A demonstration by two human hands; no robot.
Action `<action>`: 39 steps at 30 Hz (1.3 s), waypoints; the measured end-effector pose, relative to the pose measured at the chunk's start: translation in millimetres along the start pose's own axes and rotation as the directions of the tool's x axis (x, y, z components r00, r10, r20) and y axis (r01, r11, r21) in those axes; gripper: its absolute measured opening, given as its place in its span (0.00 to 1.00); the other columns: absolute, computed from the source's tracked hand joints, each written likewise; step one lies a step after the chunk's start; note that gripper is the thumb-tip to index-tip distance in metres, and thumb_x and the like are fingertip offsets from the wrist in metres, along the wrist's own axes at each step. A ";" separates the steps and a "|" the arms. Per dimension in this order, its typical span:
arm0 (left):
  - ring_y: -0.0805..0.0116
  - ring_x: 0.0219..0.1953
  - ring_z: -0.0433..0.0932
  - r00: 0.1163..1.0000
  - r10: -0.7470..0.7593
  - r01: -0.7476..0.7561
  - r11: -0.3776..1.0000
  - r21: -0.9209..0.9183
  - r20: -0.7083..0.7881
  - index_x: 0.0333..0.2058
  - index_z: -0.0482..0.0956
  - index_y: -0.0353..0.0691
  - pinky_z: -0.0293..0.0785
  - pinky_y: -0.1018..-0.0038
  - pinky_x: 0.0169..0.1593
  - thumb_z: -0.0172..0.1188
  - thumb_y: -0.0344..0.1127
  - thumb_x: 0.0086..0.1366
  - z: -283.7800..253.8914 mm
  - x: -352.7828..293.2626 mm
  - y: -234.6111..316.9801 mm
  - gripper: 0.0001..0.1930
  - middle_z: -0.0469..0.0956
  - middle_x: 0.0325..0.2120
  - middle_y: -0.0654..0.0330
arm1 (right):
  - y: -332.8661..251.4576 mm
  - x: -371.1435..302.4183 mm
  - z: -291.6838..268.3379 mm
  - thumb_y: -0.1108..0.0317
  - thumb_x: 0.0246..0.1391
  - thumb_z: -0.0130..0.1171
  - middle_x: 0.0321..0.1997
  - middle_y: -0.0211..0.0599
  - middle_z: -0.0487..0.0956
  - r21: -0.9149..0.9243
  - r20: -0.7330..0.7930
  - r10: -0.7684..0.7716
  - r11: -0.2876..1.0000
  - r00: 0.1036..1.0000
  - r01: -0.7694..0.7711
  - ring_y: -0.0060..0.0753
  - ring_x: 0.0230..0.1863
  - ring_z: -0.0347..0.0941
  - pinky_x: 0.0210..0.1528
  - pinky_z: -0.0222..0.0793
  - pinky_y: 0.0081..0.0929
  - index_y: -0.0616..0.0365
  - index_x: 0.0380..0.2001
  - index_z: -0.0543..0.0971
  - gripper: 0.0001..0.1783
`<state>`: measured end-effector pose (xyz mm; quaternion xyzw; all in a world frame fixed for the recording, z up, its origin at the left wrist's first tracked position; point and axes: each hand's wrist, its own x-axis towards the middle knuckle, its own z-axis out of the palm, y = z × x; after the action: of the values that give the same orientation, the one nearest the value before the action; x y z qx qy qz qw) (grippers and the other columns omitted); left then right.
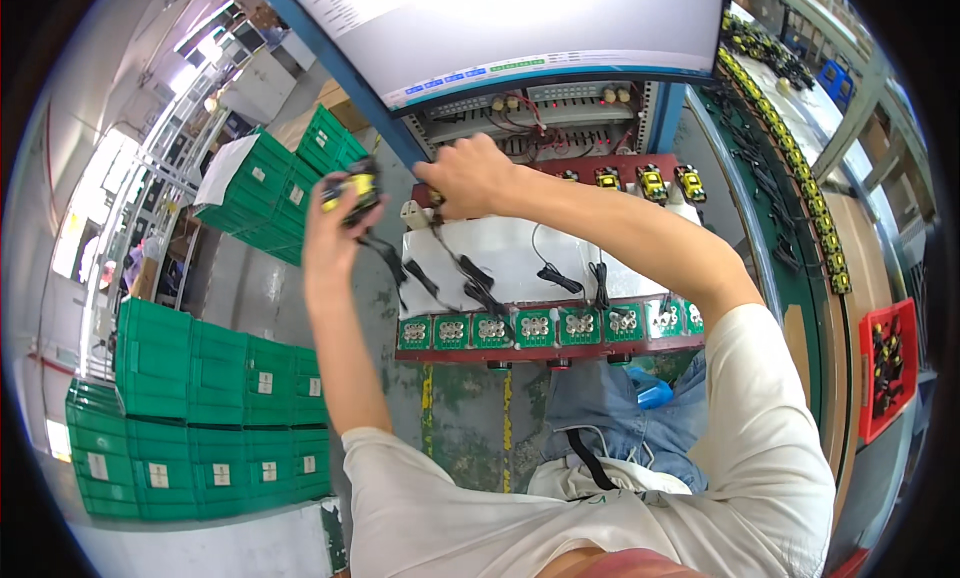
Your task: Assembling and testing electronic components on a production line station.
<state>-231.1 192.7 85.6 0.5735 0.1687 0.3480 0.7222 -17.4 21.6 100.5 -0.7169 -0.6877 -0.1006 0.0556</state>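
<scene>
My left hand (328, 233) is raised at the left of the test bench, its fingers closed round a small black-and-yellow device (360, 190), slightly blurred, with a black cable trailing down. Across the bench's far left end reaches my right hand (472, 178), fingers curled; what they grip, if anything, is hidden. Just below it stands a white block (413, 216). Similar black-and-yellow devices (652, 184) sit in a row along the bench's red back edge. Bundled black cables (560, 279) lie over the white top (640, 273). Green circuit boards (537, 327) line its front.
A large monitor (530, 33) hangs over wired equipment (540, 118) behind the bench. Stacked green crates (220, 378) stand to the left. At the right, a line (790, 153) of similar devices runs beside a green belt with cables, and a red bin (868, 378) holds parts.
</scene>
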 end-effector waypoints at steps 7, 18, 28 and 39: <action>0.52 0.46 0.85 0.916 0.402 -0.401 0.915 0.046 0.002 0.72 0.65 0.36 0.86 0.70 0.44 0.69 0.37 0.71 31.1 -164.8 125.0 0.35 0.75 0.58 0.43 | -43.6 -115.1 -93.9 0.54 0.44 0.75 0.46 0.38 0.79 0.134 -0.726 0.036 0.987 0.687 0.091 0.38 0.36 0.80 0.24 0.72 0.33 0.43 0.57 0.77 0.35; 0.54 0.43 0.79 0.727 -0.247 0.291 0.956 0.039 0.640 0.58 0.71 0.40 0.85 0.64 0.41 0.71 0.27 0.46 391.9 -250.8 -69.1 0.36 0.74 0.51 0.52 | -46.9 -563.2 -142.8 0.44 0.67 0.60 0.59 0.40 0.80 0.014 -0.446 0.540 0.802 0.714 -0.597 0.39 0.39 0.77 0.34 0.74 0.30 0.51 0.57 0.84 0.27; 0.65 0.35 0.84 0.001 -0.468 0.314 0.839 0.444 0.884 0.57 0.71 0.34 0.87 0.76 0.32 0.75 0.22 0.61 722.9 -354.4 -236.6 0.29 0.80 0.45 0.48 | -47.7 -804.6 -113.4 0.61 0.46 0.79 0.65 0.36 0.82 0.018 -0.007 0.999 -0.046 -0.046 -0.999 0.46 0.60 0.79 0.57 0.76 0.40 0.48 0.68 0.75 0.43; 0.44 0.30 0.87 -0.013 -0.283 -0.878 0.462 0.124 0.959 0.55 0.76 0.34 0.81 0.53 0.38 0.53 0.60 0.78 761.7 -353.5 -283.1 0.30 0.86 0.32 0.40 | -36.6 -838.6 -98.9 0.65 0.47 0.79 0.82 0.41 0.66 0.168 0.144 0.989 -0.001 0.024 -0.986 0.52 0.75 0.66 0.77 0.66 0.41 0.51 0.80 0.60 0.58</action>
<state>98.3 -623.2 -19.8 0.9069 -0.3853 -0.0649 0.1578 -89.1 -815.6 9.5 -0.9801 0.0039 0.0387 0.1944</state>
